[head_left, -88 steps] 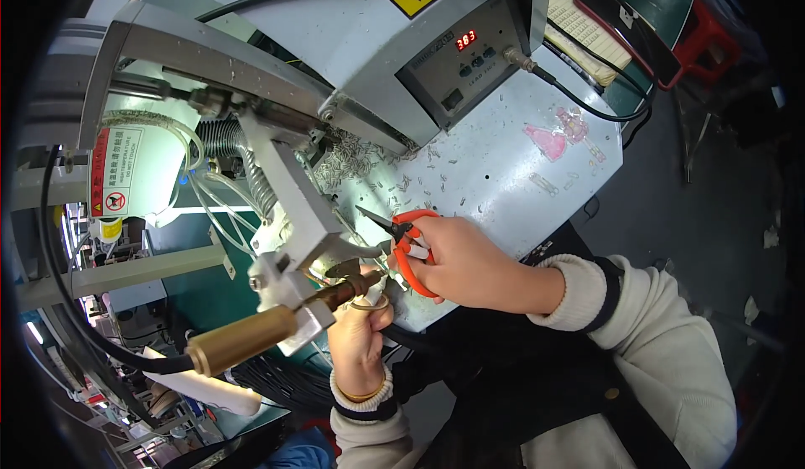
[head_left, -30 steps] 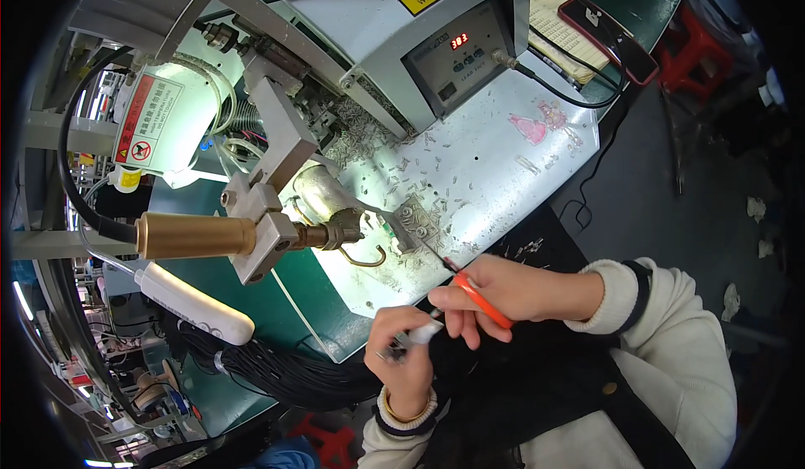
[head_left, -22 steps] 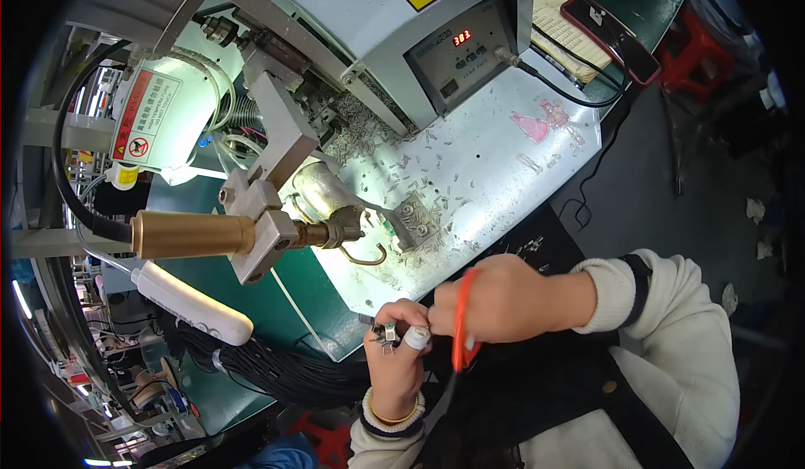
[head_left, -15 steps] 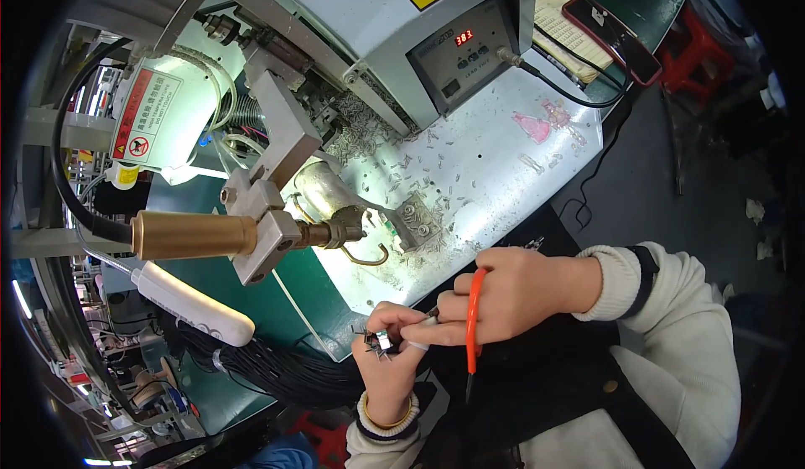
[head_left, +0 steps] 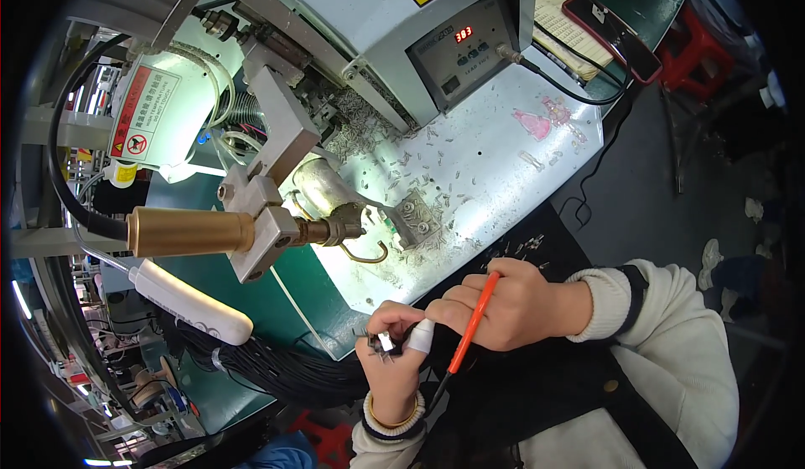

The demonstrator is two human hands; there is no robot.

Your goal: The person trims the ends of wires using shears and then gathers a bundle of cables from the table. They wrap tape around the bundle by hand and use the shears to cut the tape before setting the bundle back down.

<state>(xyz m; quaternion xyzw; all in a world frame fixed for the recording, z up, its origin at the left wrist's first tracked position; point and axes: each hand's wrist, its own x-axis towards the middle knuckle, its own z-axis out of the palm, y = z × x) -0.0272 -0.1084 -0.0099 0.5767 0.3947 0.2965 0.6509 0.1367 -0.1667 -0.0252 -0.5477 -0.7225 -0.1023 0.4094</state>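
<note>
My L hand (head_left: 394, 373)'s curled round a few small metal parts (head_left: 386, 343), R hand (head_left: 507, 305) gripping orange pliers (head_left: 475, 322) tip-back, prob. so R fingertips stay free by L thumb's white wrap (head_left: 422, 336).

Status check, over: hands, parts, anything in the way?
Left hand: curled around small parts. Right hand: carrying red-handled cutters, close against left. No obstruction seen between hands; brass-coloured cylinder apart from both.
</note>
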